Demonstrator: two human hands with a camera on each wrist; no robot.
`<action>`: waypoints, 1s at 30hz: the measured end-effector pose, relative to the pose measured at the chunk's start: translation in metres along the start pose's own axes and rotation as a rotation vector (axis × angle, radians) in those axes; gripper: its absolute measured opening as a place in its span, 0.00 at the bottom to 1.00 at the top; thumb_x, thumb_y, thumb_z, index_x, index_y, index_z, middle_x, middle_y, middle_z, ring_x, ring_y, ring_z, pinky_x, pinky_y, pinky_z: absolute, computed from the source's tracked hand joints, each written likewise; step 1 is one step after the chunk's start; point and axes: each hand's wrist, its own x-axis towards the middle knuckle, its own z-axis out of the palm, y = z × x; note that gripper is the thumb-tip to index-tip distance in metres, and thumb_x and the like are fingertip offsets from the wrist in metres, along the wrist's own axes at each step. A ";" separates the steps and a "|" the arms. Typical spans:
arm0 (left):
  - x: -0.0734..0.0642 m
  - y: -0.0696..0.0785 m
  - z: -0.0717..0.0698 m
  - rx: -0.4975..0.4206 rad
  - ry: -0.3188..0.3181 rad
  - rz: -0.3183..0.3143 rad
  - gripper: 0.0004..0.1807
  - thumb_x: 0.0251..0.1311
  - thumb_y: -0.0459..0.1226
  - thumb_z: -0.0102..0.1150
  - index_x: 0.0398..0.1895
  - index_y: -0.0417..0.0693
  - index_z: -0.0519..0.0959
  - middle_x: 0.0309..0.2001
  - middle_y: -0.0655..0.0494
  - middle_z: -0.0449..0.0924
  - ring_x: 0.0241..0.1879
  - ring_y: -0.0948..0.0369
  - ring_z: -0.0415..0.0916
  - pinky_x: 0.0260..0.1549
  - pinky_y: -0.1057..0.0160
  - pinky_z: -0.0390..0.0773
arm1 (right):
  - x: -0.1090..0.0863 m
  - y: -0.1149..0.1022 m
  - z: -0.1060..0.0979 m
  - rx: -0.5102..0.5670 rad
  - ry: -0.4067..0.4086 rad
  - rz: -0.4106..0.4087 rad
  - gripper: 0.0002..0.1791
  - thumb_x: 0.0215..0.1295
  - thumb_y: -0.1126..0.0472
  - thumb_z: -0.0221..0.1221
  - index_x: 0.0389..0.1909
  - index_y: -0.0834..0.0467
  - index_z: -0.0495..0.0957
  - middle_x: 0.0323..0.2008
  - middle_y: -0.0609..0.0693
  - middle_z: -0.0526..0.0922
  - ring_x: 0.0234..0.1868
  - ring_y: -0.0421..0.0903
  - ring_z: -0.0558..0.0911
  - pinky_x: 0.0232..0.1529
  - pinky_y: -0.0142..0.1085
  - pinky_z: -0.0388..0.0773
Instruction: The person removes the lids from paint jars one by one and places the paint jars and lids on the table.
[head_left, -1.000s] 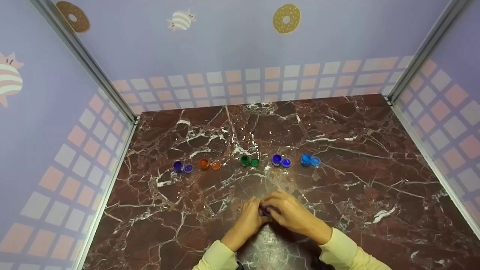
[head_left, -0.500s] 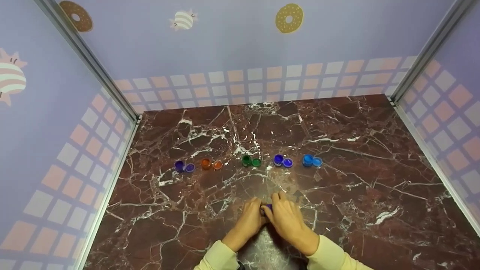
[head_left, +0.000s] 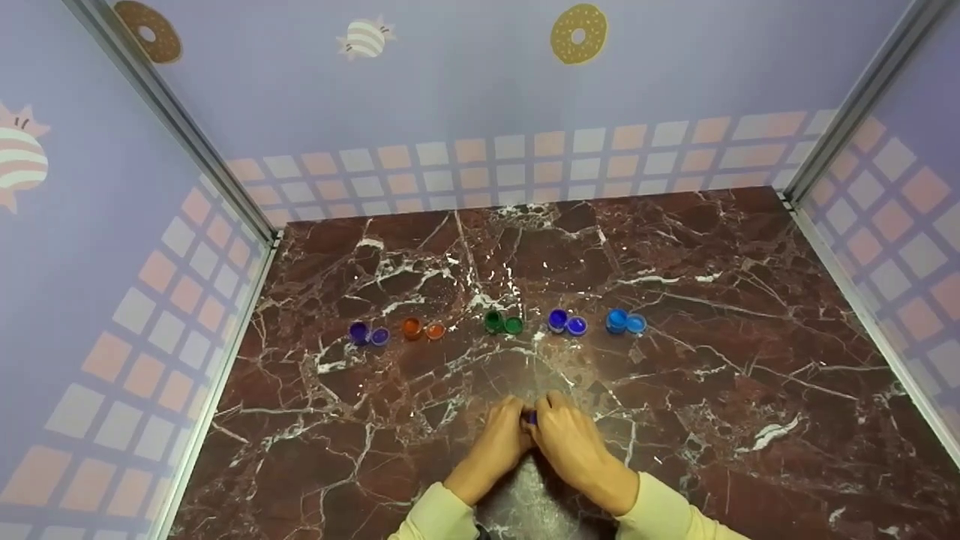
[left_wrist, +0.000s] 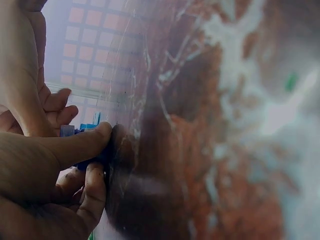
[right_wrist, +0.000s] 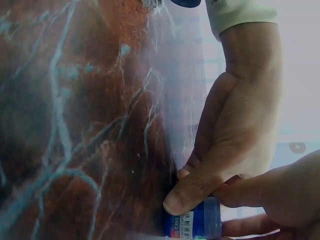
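Observation:
At the near middle of the table, both hands meet around a small blue-purple paint jar [head_left: 532,417], mostly hidden by the fingers in the head view. The left hand [head_left: 496,439] grips its body low down, thumb along the printed label in the right wrist view, the jar [right_wrist: 192,222] close to the tabletop. Around the clear cap [right_wrist: 213,217] the right hand [head_left: 568,439] has its curled fingers. In the left wrist view the same jar [left_wrist: 90,159] shows between the left thumb and fingers, its cap [left_wrist: 67,131] facing the right hand.
Farther back, a row of open paint jars stands with lids flipped beside them: purple [head_left: 359,333], orange [head_left: 412,328], green [head_left: 493,321], blue [head_left: 557,321] and light blue [head_left: 617,320]. Patterned walls [head_left: 480,90] enclose the marble-look table [head_left: 750,360] at back and sides.
The right hand has turned, its forearm swinging inward to the left, and its fingers now cover more of the jar. The left hand keeps its grip in place. The row of jars is unchanged.

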 end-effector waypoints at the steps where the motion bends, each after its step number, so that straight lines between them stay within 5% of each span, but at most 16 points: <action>1: 0.000 0.000 0.000 0.002 0.005 0.008 0.15 0.43 0.26 0.74 0.35 0.38 0.81 0.32 0.54 0.78 0.34 0.56 0.77 0.37 0.58 0.77 | 0.000 0.002 -0.001 0.016 -0.008 -0.024 0.15 0.54 0.66 0.74 0.31 0.64 0.75 0.29 0.53 0.72 0.27 0.53 0.79 0.23 0.43 0.80; 11: 0.001 0.001 0.000 0.026 0.005 0.011 0.19 0.41 0.36 0.82 0.32 0.42 0.78 0.31 0.54 0.78 0.33 0.53 0.78 0.36 0.56 0.78 | 0.007 0.033 -0.010 0.138 -0.135 -0.442 0.13 0.55 0.70 0.70 0.43 0.61 0.84 0.43 0.51 0.83 0.44 0.48 0.79 0.49 0.38 0.81; 16: 0.001 0.001 0.000 0.016 0.000 -0.009 0.21 0.42 0.39 0.83 0.31 0.42 0.78 0.30 0.55 0.77 0.33 0.54 0.78 0.36 0.57 0.78 | 0.009 0.046 -0.009 0.225 -0.164 -0.531 0.20 0.47 0.76 0.69 0.43 0.58 0.87 0.45 0.49 0.86 0.47 0.48 0.80 0.53 0.40 0.79; 25: 0.001 0.000 0.000 -0.035 -0.031 -0.044 0.22 0.44 0.35 0.83 0.40 0.38 0.82 0.37 0.52 0.81 0.40 0.52 0.81 0.43 0.55 0.80 | 0.006 0.058 -0.010 0.413 -0.167 -0.433 0.23 0.53 0.74 0.65 0.53 0.61 0.85 0.56 0.55 0.85 0.58 0.58 0.81 0.63 0.53 0.75; 30: 0.002 0.000 -0.002 -0.068 -0.040 -0.054 0.21 0.42 0.33 0.83 0.39 0.39 0.82 0.33 0.56 0.77 0.35 0.58 0.76 0.40 0.60 0.78 | 0.006 0.054 -0.009 0.523 -0.025 -0.242 0.18 0.57 0.77 0.64 0.49 0.65 0.85 0.48 0.58 0.87 0.49 0.53 0.85 0.51 0.47 0.83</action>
